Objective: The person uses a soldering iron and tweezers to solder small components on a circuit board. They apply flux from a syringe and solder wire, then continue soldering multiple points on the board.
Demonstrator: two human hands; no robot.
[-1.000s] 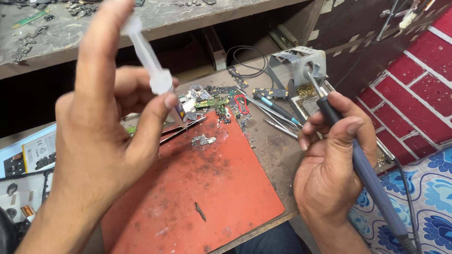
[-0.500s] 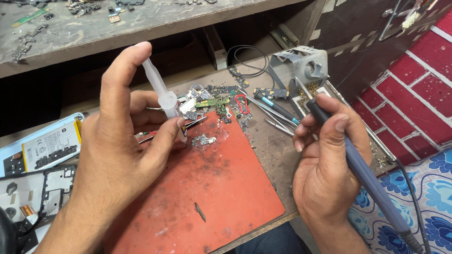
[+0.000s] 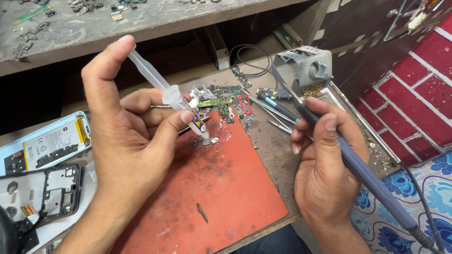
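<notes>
The left hand (image 3: 125,141) was clamped on a clear syringe (image 3: 172,96), thumb set on the plunger's top and fingers wrapped round the barrel. The syringe slanted down to the right, its tip touching or just above a small metal part (image 3: 210,140) that lay near the top edge of a red mat (image 3: 221,188). The right hand (image 3: 325,164) was closed round a blue-grey soldering iron (image 3: 358,169), held like a pen, with its tip pointing up and left towards a grey iron stand (image 3: 306,70). The iron's cord (image 3: 423,202) ran off past the lower right. The two hands were well apart, the mat between them.

Behind the mat, scraps of circuit board (image 3: 221,96) and tweezers (image 3: 270,104) were heaped on the bench (image 3: 278,155). A dark sliver (image 3: 202,212) lay on the mat nearer the person. At the far left an opened phone with its battery showing (image 3: 44,143) lay beside a black phone frame (image 3: 52,190). A shelf (image 3: 141,19) strewn with small parts ran above the bench, and a red brick wall (image 3: 423,89) stood at the right, with blue flowered cloth (image 3: 438,188) below it.
</notes>
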